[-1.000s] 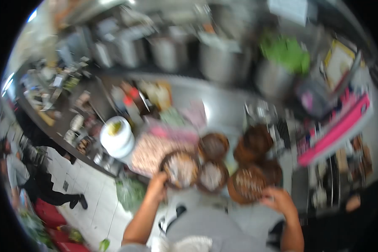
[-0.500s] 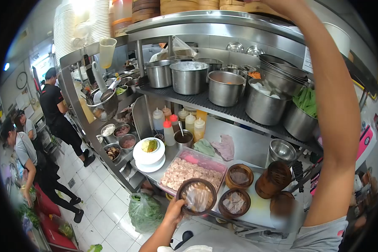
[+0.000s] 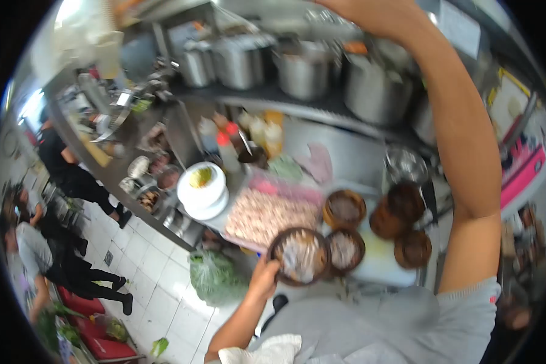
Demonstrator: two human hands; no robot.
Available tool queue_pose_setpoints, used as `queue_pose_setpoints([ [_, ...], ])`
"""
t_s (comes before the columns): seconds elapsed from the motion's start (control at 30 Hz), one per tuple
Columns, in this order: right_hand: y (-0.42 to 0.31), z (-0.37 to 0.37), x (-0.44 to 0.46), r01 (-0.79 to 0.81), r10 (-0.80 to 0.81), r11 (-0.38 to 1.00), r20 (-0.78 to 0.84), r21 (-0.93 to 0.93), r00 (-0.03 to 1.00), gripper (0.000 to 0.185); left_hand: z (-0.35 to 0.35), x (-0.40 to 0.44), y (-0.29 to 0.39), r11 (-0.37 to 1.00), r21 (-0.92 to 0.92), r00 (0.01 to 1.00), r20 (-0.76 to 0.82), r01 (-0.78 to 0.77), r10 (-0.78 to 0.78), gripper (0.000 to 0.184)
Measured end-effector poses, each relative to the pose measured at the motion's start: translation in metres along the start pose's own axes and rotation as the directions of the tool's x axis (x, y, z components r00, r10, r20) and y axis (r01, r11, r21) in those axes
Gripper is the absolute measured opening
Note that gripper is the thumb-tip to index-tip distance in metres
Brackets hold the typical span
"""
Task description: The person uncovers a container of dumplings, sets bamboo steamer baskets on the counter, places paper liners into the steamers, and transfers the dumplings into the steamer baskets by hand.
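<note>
My left hand [image 3: 264,279] is closed on the left rim of a round dark steamer basket [image 3: 299,256] with pale contents. This basket is beside a similar filled one [image 3: 346,250]. Behind them sits another round basket [image 3: 344,208], and to its right are a stack of brown steamers [image 3: 397,209] and a small steamer [image 3: 413,249]. A tub of pale pink pieces [image 3: 273,212] lies just behind the held basket. My right arm reaches up, with my right hand [image 3: 370,13] at the top edge; its fingers are cut off and blurred.
Metal pots [image 3: 306,70] line the shelf above the counter. White stacked plates [image 3: 202,191] and squeeze bottles [image 3: 227,148] stand at the left of the tub. A bag of greens [image 3: 215,276] is below the counter. Several people, one in black [image 3: 73,170], are at the left.
My right hand has risen from the slatted steamer at the right to the top edge, and that slatted piece is gone from there. The view dipped. My left hand still holds its basket.
</note>
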State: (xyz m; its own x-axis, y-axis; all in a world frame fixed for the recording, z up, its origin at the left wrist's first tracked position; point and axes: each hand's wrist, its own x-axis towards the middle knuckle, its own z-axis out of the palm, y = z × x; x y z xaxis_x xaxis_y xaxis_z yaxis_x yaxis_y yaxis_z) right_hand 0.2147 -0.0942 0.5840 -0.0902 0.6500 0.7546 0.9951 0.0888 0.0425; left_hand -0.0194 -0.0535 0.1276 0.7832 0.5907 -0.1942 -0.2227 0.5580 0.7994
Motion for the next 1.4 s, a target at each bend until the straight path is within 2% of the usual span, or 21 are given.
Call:
queue_pose_setpoints([
  [0.03,-0.010,0.000,-0.043,-0.010,-0.001,0.995,0.105,0.104,0.994,0.032,0.009,0.004,-0.002,1.000,0.014,1.000,0.028,0.010,-0.011,0.054],
  [0.07,-0.012,0.001,-0.085,0.041,-0.052,0.997,0.203,0.058,0.978,0.034,0.020,0.007,-0.002,0.999,0.022,0.997,0.068,0.028,-0.029,0.055],
  [0.13,-0.002,0.015,-0.180,-0.045,-0.054,0.953,0.313,0.300,0.948,0.031,0.049,0.012,-0.003,0.997,0.004,0.991,0.105,0.076,-0.076,0.055],
  [0.17,-0.002,0.019,-0.224,-0.288,0.143,0.914,0.440,0.284,0.887,0.032,0.067,0.015,-0.002,0.995,0.025,0.985,0.147,0.092,-0.095,0.053],
  [0.2,-0.001,0.023,-0.267,-0.506,0.313,0.829,0.553,0.238,0.772,0.034,0.076,0.020,-0.012,0.993,0.032,0.977,0.178,0.112,-0.116,0.048],
  [0.27,0.009,0.042,-0.358,-0.755,0.611,0.651,0.538,0.076,0.581,0.034,0.096,0.026,-0.024,0.963,0.134,0.951,0.174,0.234,-0.255,0.042],
  [0.33,0.007,0.056,-0.441,-0.905,0.742,0.387,0.524,0.175,0.419,0.039,0.120,0.035,-0.042,0.948,0.173,0.931,0.207,0.268,-0.301,0.039],
  [0.37,-0.005,0.048,-0.449,-0.914,0.759,0.371,0.513,0.167,0.401,0.039,0.131,0.037,-0.051,0.935,0.208,0.918,0.218,0.288,-0.331,0.037],
  [0.43,-0.028,0.035,-0.459,-0.982,0.803,-0.122,0.595,0.147,-0.011,0.047,0.147,0.043,-0.072,0.910,0.220,0.882,0.247,0.353,-0.402,0.036],
  [0.47,-0.029,0.036,-0.474,-0.978,0.808,-0.146,0.588,0.147,-0.032,0.047,0.154,0.047,-0.084,0.891,0.219,0.854,0.264,0.399,-0.447,0.036],
  [0.53,-0.032,0.043,-0.502,-0.992,0.877,-0.029,0.479,0.123,0.033,0.049,0.163,0.057,-0.104,0.850,0.276,0.818,0.257,0.449,-0.515,0.037],
  [0.6,-0.034,0.045,-0.519,-0.994,0.907,-0.005,0.420,0.111,0.043,0.049,0.173,0.061,-0.113,0.867,0.313,0.826,0.299,0.388,-0.478,0.050],
  [0.73,-0.033,0.047,-0.533,-0.987,0.936,-0.112,0.347,0.118,-0.064,0.041,0.180,0.070,-0.134,0.879,0.370,0.843,0.329,0.299,-0.425,0.069],
  [0.8,-0.034,0.050,-0.540,-0.980,0.936,-0.152,0.338,0.130,-0.100,0.039,0.184,0.071,-0.137,0.844,0.520,0.894,0.306,0.132,-0.328,0.074],
  [0.83,-0.037,0.052,-0.547,-0.987,0.958,-0.096,0.280,0.127,-0.058,0.038,0.185,0.071,-0.134,0.842,0.524,0.895,0.302,0.131,-0.327,0.074],
  [0.9,-0.042,0.058,-0.561,-0.992,0.974,-0.041,0.225,0.123,-0.012,0.037,0.188,0.066,-0.123,0.533,0.747,0.880,0.476,-0.398,-0.011,0.041],
  [1.0,-0.049,0.063,-0.567,-0.997,0.976,-0.041,0.214,0.063,-0.027,0.037,0.188,0.061,-0.098,0.443,0.739,0.839,0.542,-0.507,0.056,0.035],
  [1.07,-0.050,0.059,-0.556,-0.916,0.849,-0.392,0.415,0.079,-0.328,0.038,0.176,0.061,-0.097,0.382,0.737,0.815,0.573,-0.559,0.086,0.033],
  [1.13,-0.046,0.067,-0.569,-0.933,0.867,-0.355,0.394,0.059,-0.305,0.038,0.169,0.056,-0.096,0.268,0.713,0.756,0.644,-0.648,0.116,0.031],
  [1.2,-0.043,0.076,-0.584,-0.997,0.982,-0.065,0.174,-0.052,-0.073,0.036,0.166,0.048,-0.095,0.222,0.695,0.725,0.680,-0.684,0.106,0.031],
  [1.4,-0.047,0.074,-0.579,-0.991,0.983,-0.106,0.143,-0.078,-0.116,0.031,0.158,0.035,-0.100,0.086,0.627,0.632,0.772,-0.774,0.066,0.033],
])
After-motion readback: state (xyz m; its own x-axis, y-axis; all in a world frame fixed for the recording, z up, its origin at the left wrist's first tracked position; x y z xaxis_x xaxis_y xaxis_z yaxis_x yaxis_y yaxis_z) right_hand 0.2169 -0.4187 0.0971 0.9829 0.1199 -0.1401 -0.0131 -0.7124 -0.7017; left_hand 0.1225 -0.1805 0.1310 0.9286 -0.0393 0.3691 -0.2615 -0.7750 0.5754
